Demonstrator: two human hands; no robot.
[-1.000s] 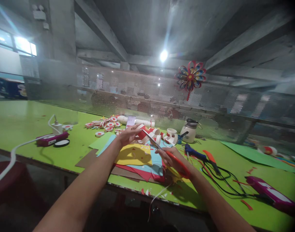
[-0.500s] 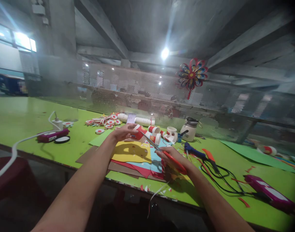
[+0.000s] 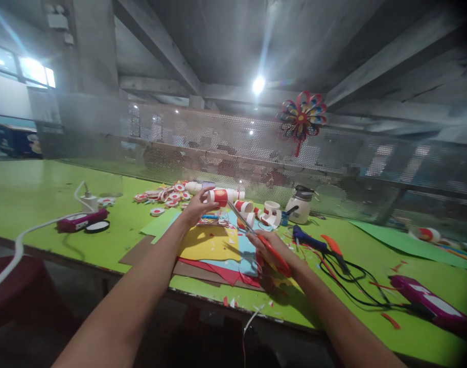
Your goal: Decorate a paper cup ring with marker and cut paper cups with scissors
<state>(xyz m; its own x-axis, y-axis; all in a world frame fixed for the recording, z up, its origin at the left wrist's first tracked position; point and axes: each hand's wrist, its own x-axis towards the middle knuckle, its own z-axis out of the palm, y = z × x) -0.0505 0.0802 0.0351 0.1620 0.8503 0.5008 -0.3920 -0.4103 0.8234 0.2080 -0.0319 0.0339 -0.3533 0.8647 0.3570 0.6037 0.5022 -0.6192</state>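
Note:
My left hand (image 3: pixel 198 207) is closed around one end of a red and white paper cup (image 3: pixel 219 198), held on its side above the table. In my right hand (image 3: pixel 270 244) is a pair of scissors with orange-red handles (image 3: pixel 275 255). Their blades (image 3: pixel 241 217) point up and left, with the tips at the cup's right end; whether they touch it I cannot tell. Below lie a yellow sheet (image 3: pixel 208 243), a light blue sheet (image 3: pixel 249 260) and red sheets on brown cardboard. More paper cups (image 3: pixel 243 206) lie just behind the blades.
Decorated white-and-red discs (image 3: pixel 176 195) are heaped at the back left. A cut cup (image 3: pixel 272 213) and a pale jug (image 3: pixel 299 204) stand behind. Right lie a blue glue gun (image 3: pixel 308 239), cables and a purple power strip (image 3: pixel 428 301); another power strip (image 3: pixel 82 220) lies left.
The cup in my left hand has turned from tilted to nearly level and moved up slightly. The scissors stay at its right side, shifted a little left.

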